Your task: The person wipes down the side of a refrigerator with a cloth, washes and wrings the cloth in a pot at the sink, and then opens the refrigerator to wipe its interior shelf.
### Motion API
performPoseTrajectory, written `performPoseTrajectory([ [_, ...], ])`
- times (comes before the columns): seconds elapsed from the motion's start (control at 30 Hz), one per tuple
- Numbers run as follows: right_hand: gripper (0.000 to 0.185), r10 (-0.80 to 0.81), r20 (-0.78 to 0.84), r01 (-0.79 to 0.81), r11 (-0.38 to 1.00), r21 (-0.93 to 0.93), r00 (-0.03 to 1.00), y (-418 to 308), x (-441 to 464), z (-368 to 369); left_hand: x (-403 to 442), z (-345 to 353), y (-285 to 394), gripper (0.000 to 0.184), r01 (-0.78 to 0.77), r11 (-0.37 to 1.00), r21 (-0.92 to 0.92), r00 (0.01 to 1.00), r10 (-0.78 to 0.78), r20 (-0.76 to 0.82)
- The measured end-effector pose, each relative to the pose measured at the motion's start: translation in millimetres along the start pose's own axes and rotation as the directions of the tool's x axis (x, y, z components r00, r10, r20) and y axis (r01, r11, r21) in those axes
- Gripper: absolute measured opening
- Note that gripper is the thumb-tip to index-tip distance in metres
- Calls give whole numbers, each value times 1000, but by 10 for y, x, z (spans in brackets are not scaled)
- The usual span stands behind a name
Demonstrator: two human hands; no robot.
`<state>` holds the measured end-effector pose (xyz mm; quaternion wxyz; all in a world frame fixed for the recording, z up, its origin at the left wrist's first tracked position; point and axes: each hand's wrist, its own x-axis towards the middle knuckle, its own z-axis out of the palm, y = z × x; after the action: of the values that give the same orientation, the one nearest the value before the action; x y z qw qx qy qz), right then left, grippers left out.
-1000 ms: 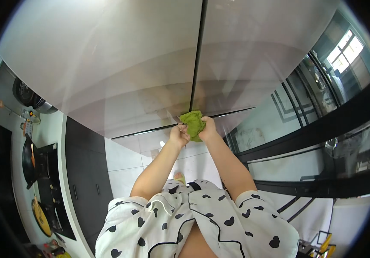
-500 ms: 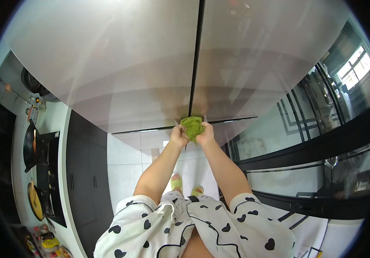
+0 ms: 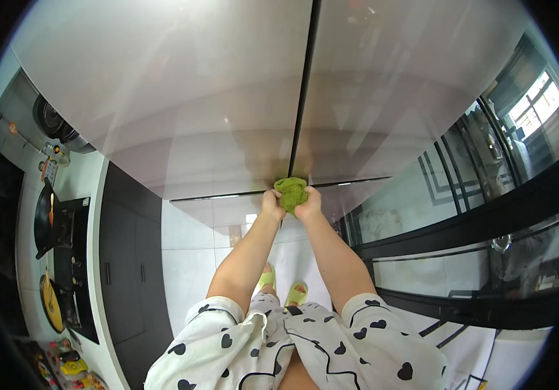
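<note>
A crumpled green cloth [image 3: 292, 194] is bunched between my two hands in the middle of the head view. My left hand [image 3: 272, 204] grips its left side, and my right hand [image 3: 309, 204] grips its right side. Some of the fingers are hidden behind the folds. Both arms reach forward toward a large glossy fridge [image 3: 214, 123], whose dark vertical door gap [image 3: 302, 91] runs up from just beyond the cloth. Whether the cloth touches the fridge I cannot tell.
At the left, a counter holds a wok [image 3: 45, 220] on a stove [image 3: 71, 260] and a yellow pan [image 3: 52, 304]. Dark cabinets [image 3: 126, 260] stand below. A black-framed glass door [image 3: 461, 244] is at the right. My feet wear green slippers [image 3: 297, 294] on pale tiles.
The cloth is bunched into a rounder, more compact shape, and its hanging tip has been gathered up. My hands stay almost in place, while the view has shifted slightly.
</note>
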<state>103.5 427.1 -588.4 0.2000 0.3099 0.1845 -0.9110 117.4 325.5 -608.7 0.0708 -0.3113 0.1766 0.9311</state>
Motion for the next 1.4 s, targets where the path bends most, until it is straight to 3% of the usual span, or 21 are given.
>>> performPoseTrajectory([
  [0.13, 43, -31, -17, 31, 999, 17, 999, 60, -20, -69, -160, 87, -58, 37, -68, 997, 32, 997, 69, -17],
  [0.27, 44, -19, 6, 18, 996, 84, 1000, 88, -65, -270, -277, 59, -88, 46, -19, 999, 47, 998, 22, -65],
  [0.4, 47, -30, 7, 29, 993, 110, 1000, 145, -216, -351, -299, -62, -75, 42, 82, 996, -17, 996, -83, -39],
  [0.5, 49, -42, 15, 40, 994, 107, 999, 175, -244, -414, -366, -92, -155, 44, 46, 999, -27, 993, -49, -108],
  [0.6, 50, 32, -85, -18, 986, 163, 996, 251, -522, -375, -646, -144, -223, 46, -12, 1000, 8, 996, 13, -89],
  [0.7, 50, 125, -8, -123, 986, 111, 992, 366, -633, -462, -1034, -139, -364, 44, -259, 963, 76, 959, 266, -94],
  [0.8, 54, 26, 131, 4, 973, -230, 991, 346, -739, -404, -1072, -332, -551, 41, -212, 977, 34, 973, 214, -89],
  [0.83, 63, 19, 207, 60, 928, -368, 978, 313, -721, -360, -1085, -363, -621, 42, -201, 979, 39, 972, 204, -113],
  [0.93, 69, -83, 383, 350, 611, -710, 920, 273, -803, -75, -1153, -295, -818, 43, 117, 968, 223, 948, -42, -315],
  [0.97, 78, -125, 514, 524, 337, -782, 848, 264, -671, -72, -1144, -263, -869, 40, 122, 976, 179, 966, -75, -249],
  [1.0, 81, -134, 546, 561, 256, -787, 827, 249, -715, 18, -1123, -243, -924, 38, 134, 982, 136, 977, -108, -181],
  [1.07, 86, -145, 606, 620, 88, -779, 782, 208, -848, 240, -1052, -60, -921, 33, 28, 998, 54, 993, -21, -119],
  [1.1, 92, -108, 540, 548, 84, -832, 835, 175, -810, 293, -1033, -33, -935, 31, -25, 1000, 6, 995, 25, -92],
  [1.2, 92, -221, 588, 592, -51, -804, 779, 243, -859, 288, -1064, -75, -907, 34, -181, 954, 238, 976, 203, -74],
  [1.23, 91, -223, 531, 529, -74, -845, 818, 248, -1058, 353, -1092, -115, -863, 31, -250, 910, 331, 960, 278, -40],
  [1.33, 90, -298, 472, 485, -34, -874, 830, 356, -1181, 294, -1193, -274, -820, 33, -335, 731, 594, 922, 383, 49],
  [1.4, 87, -371, 458, 485, -21, -874, 808, 440, -1176, 197, -1177, -440, -872, 35, -398, 719, 570, 899, 430, 85],
])
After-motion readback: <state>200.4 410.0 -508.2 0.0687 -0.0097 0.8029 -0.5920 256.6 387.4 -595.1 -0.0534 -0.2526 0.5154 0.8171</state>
